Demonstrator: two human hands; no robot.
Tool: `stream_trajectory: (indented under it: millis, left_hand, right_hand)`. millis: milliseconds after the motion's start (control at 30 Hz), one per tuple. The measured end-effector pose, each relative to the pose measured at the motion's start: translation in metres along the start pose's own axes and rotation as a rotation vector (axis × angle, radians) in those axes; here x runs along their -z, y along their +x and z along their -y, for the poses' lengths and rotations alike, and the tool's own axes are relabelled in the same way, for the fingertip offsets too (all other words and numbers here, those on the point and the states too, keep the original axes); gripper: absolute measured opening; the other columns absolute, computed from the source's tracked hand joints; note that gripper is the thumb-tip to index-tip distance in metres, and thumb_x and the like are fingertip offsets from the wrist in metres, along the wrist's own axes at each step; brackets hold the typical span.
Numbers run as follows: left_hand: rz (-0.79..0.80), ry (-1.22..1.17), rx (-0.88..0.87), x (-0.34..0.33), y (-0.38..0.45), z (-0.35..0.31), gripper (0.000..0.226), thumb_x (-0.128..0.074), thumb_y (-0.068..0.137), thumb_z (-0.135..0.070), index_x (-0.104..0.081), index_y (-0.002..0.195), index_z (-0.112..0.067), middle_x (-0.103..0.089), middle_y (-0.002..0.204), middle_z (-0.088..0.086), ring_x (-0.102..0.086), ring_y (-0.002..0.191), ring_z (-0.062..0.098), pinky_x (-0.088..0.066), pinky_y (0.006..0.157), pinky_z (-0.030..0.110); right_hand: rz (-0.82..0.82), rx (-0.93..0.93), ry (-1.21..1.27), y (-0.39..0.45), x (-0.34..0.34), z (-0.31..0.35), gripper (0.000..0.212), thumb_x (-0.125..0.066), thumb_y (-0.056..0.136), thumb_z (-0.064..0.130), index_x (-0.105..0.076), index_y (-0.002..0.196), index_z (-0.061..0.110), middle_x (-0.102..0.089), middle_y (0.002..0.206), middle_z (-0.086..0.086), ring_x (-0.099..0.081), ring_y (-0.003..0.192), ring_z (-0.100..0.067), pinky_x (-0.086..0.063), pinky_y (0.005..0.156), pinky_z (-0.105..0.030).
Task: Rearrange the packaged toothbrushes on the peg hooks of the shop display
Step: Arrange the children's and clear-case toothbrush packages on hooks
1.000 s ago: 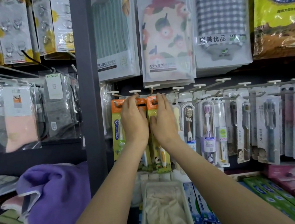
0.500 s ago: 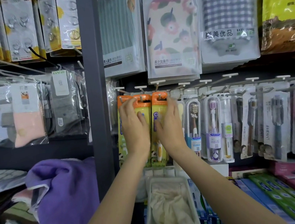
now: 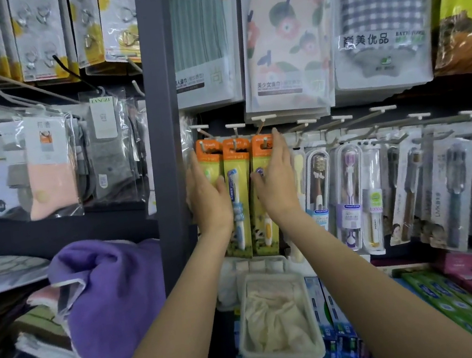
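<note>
Hands [image 3: 210, 200] parted — orange-yellow toothbrush packs [image 3: 241, 196]

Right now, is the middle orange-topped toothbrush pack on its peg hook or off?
On. The middle toothbrush pack hangs straight from its peg hook, which passes through its orange top, between the two hands.

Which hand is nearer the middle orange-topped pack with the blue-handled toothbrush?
Left. The left hand lies flat with its thumb on the middle orange-topped yellow toothbrush pack. The right hand rests flat on the neighbouring orange-topped pack to its right, beside it.
</note>
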State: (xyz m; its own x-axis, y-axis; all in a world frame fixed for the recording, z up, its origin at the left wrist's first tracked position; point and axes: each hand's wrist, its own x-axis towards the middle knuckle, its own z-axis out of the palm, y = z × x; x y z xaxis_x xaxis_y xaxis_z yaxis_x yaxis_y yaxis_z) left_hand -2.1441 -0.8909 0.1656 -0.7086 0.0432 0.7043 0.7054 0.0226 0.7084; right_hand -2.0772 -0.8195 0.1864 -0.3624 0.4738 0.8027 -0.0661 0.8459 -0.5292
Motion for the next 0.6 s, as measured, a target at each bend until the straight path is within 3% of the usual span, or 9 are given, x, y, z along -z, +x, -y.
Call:
stream_trajectory:
  millis: [200,333,433,600]
  left_hand:
    - [-0.061,0.022,0.051,0.0028,0.0023,-0.0065,0.067,-0.059,0.088,-0.008,-0.026,0.145,-0.025,-0.042,0.14,0.002,-0.051,0.118,0.017,-0.044,0.097,0.033]
    - [-0.092,0.035,0.044,0.0017,0.0025,-0.0069,0.065,-0.06,0.088,-0.009,-0.029,0.143,-0.025,-0.045,0.137,0.0,-0.053,0.115,0.017,-0.046,0.095,0.036]
    - [-0.108,0.068,0.066,0.0001,0.0043,-0.0078,0.065,-0.06,0.087,-0.011,-0.03,0.142,-0.026,-0.046,0.136,-0.001,-0.052,0.116,0.019,-0.045,0.094,0.039]
    - [-0.121,0.085,0.037,-0.0031,0.0042,-0.0027,0.062,-0.06,0.087,-0.011,-0.032,0.141,-0.026,-0.046,0.135,-0.001,-0.054,0.113,0.02,-0.047,0.09,0.04]
  right_hand:
    - [0.011,-0.026,-0.034,0.0029,-0.005,0.0007,0.091,-0.063,0.083,-0.002,-0.002,0.148,0.013,-0.004,0.156,-0.006,-0.002,0.144,-0.017,0.001,0.104,-0.012]
    - [-0.003,-0.002,-0.054,0.0033,-0.0048,-0.0009,0.087,-0.058,0.084,-0.006,-0.002,0.148,0.011,-0.005,0.156,-0.008,-0.001,0.144,-0.018,0.0,0.105,-0.01]
    - [-0.011,0.006,-0.07,0.0009,-0.004,-0.0024,0.085,-0.058,0.085,-0.003,-0.002,0.148,0.011,-0.004,0.157,-0.006,-0.003,0.144,-0.017,0.008,0.088,0.004]
    - [-0.009,0.005,-0.131,-0.0005,-0.0053,-0.004,0.088,-0.064,0.086,0.009,-0.002,0.149,0.013,-0.004,0.157,-0.004,-0.004,0.144,-0.016,-0.005,0.105,-0.014]
